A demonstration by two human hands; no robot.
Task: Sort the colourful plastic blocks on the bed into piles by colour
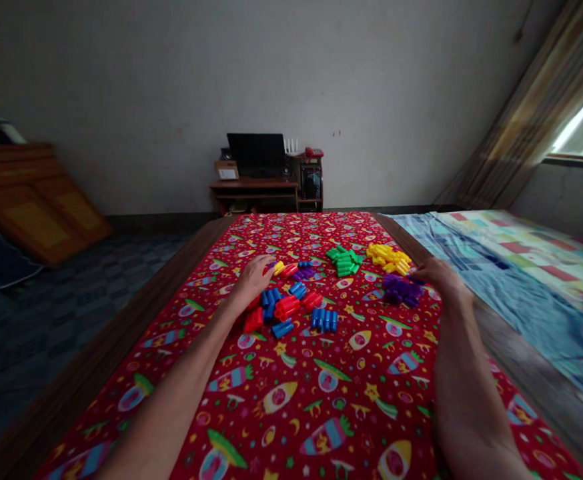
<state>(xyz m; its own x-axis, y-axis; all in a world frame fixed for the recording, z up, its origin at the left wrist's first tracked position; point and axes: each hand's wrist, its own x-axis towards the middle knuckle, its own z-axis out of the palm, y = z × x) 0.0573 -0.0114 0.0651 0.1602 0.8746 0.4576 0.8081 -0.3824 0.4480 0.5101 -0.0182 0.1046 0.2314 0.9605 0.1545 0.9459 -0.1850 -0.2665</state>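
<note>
My left hand (pixel 258 275) reaches into a mixed group of ribbed plastic toy blocks, fingers bent down and close together. A bit of purple shows under the fingertips; I cannot make out what they grip. Right beside them lie a yellow block (pixel 279 269), a red block (pixel 290 270) and some purple blocks (pixel 303 274). Nearer to me are several red blocks (pixel 287 307) and blue blocks (pixel 324 320). Over on the right, my right hand (pixel 441 275) is closed, pinching a dark purple block (pixel 416 280) at the edge of the purple pile (pixel 401 291).
A green pile (pixel 344 261) and a yellow pile (pixel 388 258) lie farther back on the red patterned tablecloth (pixel 321 387). A bed (pixel 471 267) adjoins the table's right side. Beyond the far edge stands a desk (pixel 254 183) with a monitor (pixel 257 155); a wooden cabinet (pixel 31 200) is at left.
</note>
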